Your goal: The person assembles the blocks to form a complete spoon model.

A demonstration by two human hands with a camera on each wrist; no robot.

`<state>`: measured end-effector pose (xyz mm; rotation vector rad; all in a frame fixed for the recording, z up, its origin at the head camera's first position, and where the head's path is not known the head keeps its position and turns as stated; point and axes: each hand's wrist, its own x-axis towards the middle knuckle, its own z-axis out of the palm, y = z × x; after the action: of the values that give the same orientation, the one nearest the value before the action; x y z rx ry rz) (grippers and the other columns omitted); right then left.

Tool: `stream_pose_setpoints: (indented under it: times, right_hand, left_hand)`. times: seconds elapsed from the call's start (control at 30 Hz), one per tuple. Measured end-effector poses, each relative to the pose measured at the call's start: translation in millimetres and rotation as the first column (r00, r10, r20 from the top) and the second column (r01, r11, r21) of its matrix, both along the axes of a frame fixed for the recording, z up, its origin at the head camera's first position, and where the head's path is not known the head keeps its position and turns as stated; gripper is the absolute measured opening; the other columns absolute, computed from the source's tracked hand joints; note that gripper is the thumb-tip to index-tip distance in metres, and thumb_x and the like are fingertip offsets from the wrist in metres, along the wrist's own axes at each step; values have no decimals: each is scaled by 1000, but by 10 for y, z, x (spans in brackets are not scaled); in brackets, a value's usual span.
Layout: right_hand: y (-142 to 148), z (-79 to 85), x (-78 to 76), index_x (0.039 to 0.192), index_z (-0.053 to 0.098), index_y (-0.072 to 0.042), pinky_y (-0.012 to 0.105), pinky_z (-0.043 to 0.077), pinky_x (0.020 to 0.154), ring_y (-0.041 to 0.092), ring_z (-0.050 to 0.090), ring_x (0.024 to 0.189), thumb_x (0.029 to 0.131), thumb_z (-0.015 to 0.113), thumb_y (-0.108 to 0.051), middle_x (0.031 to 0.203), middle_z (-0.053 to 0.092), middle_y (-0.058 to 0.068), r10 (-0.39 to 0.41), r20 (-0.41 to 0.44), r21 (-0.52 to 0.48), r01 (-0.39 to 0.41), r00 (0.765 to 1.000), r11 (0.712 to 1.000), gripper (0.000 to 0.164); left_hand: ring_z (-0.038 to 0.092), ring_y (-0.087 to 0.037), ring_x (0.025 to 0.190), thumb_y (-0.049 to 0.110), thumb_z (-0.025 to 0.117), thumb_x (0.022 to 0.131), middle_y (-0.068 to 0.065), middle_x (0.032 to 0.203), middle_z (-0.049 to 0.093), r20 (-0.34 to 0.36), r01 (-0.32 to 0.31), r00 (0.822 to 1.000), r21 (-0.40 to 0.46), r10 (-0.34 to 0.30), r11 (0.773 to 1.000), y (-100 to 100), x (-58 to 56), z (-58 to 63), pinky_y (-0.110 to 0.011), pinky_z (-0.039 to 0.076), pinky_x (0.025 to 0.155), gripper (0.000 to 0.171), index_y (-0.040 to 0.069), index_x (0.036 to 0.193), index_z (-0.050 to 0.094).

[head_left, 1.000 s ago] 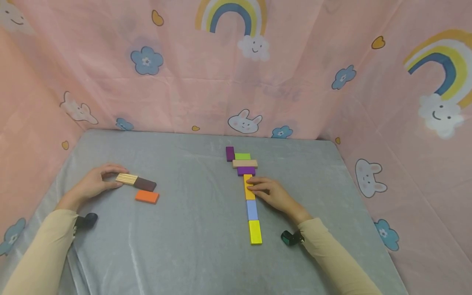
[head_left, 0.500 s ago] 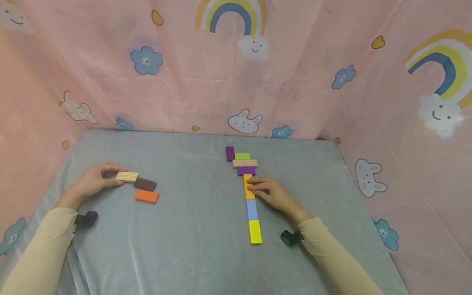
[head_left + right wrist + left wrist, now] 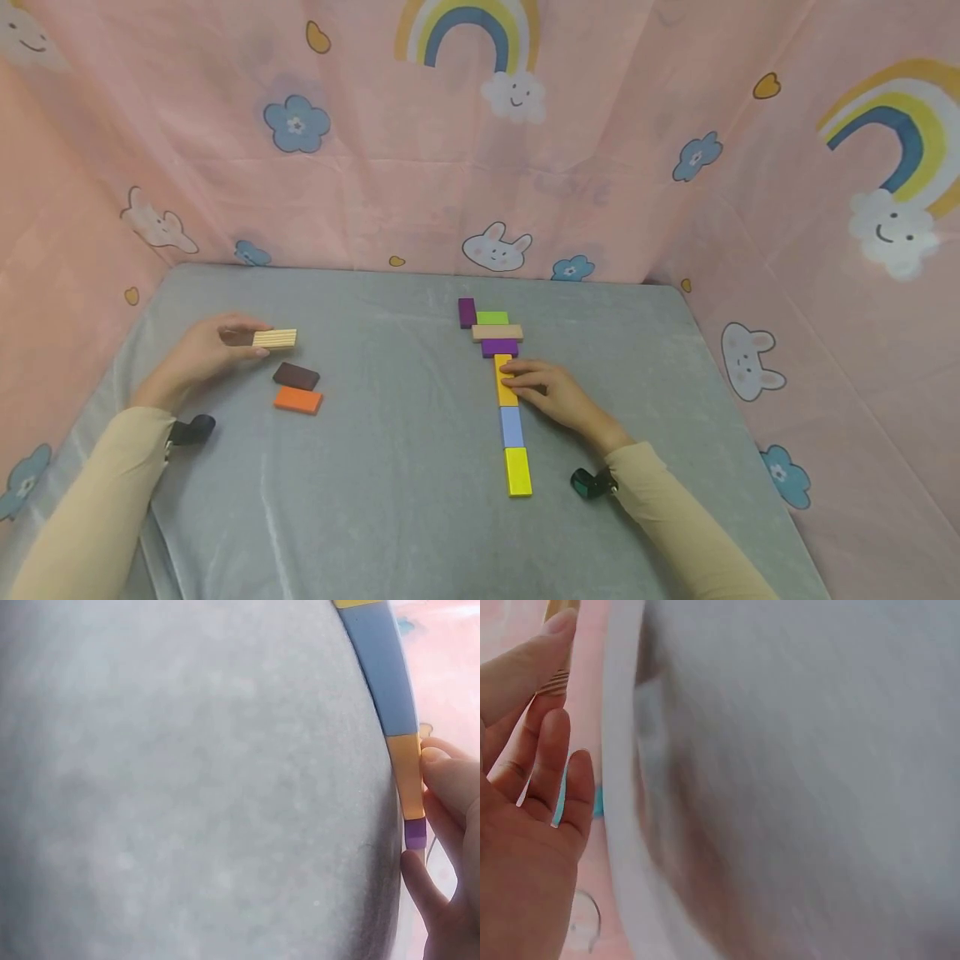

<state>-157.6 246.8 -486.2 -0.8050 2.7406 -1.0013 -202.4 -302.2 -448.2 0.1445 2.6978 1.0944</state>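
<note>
Head view: pinching the ridged block (image 3: 275,339) by its left end, narrowly, between the fingers of the left hand (image 3: 198,357). Held just beyond the dark brown block (image 3: 296,376), apart from it; hard to tell whether clear of the worktop (image 3: 390,458). Note also the orange block (image 3: 297,401), close beside the brown one on its near side.

Farther right, touching the amber block (image 3: 507,397) with the right hand (image 3: 564,403), with relaxed fingers, seemingly steadying rather than gripping. Follow the line nearer: blue block (image 3: 512,427), then yellow block (image 3: 518,472). Follow it away: purple block (image 3: 499,348), pale plank (image 3: 497,333) and green block (image 3: 492,318), all crosswise, with the dark purple block (image 3: 467,313) beside the green one's left end.

Judged as a step of picking up a loose block on the left while minding the line on the right. Would next call for keeping the pinch firm and level, and resting lightly enough on the amber block not to nudge its neighbours.
</note>
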Motion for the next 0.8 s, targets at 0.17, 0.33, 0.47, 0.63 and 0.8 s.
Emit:
stream_pose_setpoints:
  times: [0.17, 0.33, 0.47, 0.63, 0.8]
  right_hand:
    - [-1, 0, -1, 121, 72, -20, 48, 41, 114, 23, 53, 136, 95, 65, -15, 138, 63, -4, 7, -2, -10, -7, 1000, 1000, 27]
    - [2, -13, -3, 121, 72, -20, 49, 42, 114, 24, 54, 135, 95, 65, -14, 137, 63, -3, 9, -10, -19, -9, 1000, 1000, 27]
    - [-4, -15, -2, 120, 73, -19, 49, 43, 113, 24, 54, 134, 95, 65, -14, 137, 64, -2, 9, -21, -15, -9, 1000, 1000, 27]
    - [-5, -3, 2, 120, 73, -19, 49, 42, 113, 25, 54, 134, 95, 65, -14, 137, 64, -2, 10, -15, -23, -11, 1000, 1000, 26]
    - [-6, -2, 4, 120, 72, -19, 49, 42, 114, 25, 53, 135, 95, 65, -14, 137, 64, -2, 10, -8, -24, -10, 1000, 1000, 27]
  left_hand:
    - [54, -37, 124, 37, 79, 84, -15, 130, 61, -84, 20, 996, 42, -17, 999, 209, -133, 34, -63, 41, 104, 50, 11, 125, 67]
    - [56, -33, 119, 34, 79, 84, -14, 125, 64, -123, 38, 992, 52, -32, 998, 482, -282, 79, -61, 42, 104, 48, 11, 124, 67]
    - [58, -34, 117, 27, 77, 86, -14, 124, 63, -156, 65, 986, 55, -56, 996, 739, -411, 93, -60, 44, 104, 44, 9, 124, 67]
    - [60, -35, 116, 18, 75, 87, -16, 125, 63, -176, 79, 982, 76, -65, 994, 1084, -550, 112, -58, 45, 104, 38, 7, 123, 68]
    - [61, -32, 112, 18, 77, 86, -13, 119, 63, -182, 100, 980, 119, -78, 988, 1397, -661, 111, -54, 46, 103, 38, 9, 122, 68]
